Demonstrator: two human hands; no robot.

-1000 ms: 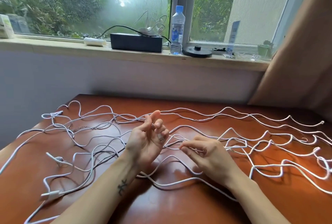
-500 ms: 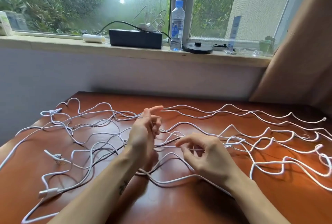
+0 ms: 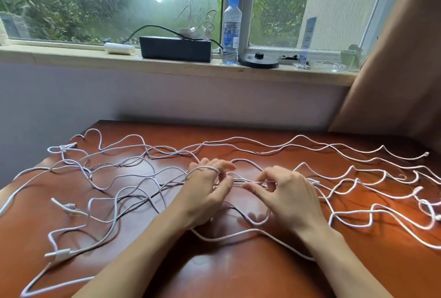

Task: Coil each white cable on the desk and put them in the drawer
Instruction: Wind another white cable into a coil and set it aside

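Table: We see a shiny red-brown wooden table. Its far edge is next to the wall under the window.
Cables: Long thin white cables lie in wiggly lines all over the table, from the left edge to the right edge. They cross each other a lot on the left side. None of them is coiled yet.
Left hand: Our left hand is at the middle of the table, palm down. One loop of cable goes over the back of it. Its fingers are bent, and the thumb sits by the cable that runs across to the other hand.
Right hand: Our right hand is just beside the left one. Its fingers are bent and the thumb and first finger pinch that same cable.
Between the hands: The pinched bit of cable runs straight from one hand to the other, a little above the table.
Plug: A small white plug lies near the front left corner of the table.
Window sill: A pale window sill holds a long black box, a clear plastic water bottle with a blue cap, a short white tube and a flat round black disc.
Curtain: A brown cloth curtain hangs past the far right corner of the table.
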